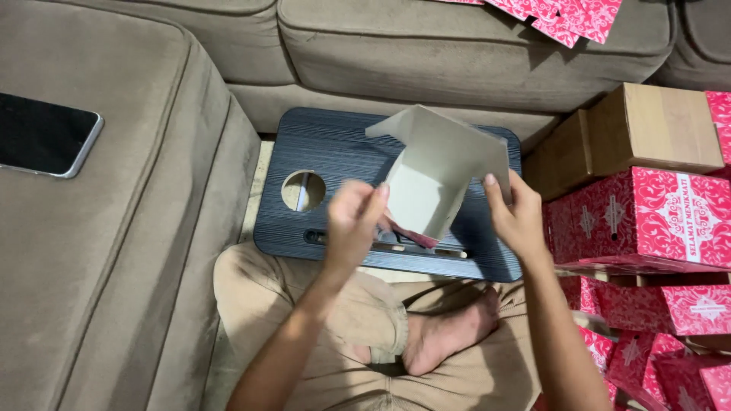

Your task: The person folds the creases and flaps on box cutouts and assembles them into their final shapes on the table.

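Note:
A half-folded cardboard box (438, 164), grey-white inside and pink-red outside, is held up over a dark blue lap table (335, 144). My left hand (354, 221) grips its lower left edge, fingers closed around the flap. My right hand (518, 217) holds the box's right side, with the thumb pressed on the panel. One flap sticks up toward the upper left.
Folded pink-red boxes (640, 217) are stacked at the right, under a brown cardboard box (655, 125). Flat pink-red sheets (563, 19) lie on the beige sofa (457, 53) behind. A dark phone (42, 133) rests on the cushion at left. My crossed legs (426, 342) are below the table.

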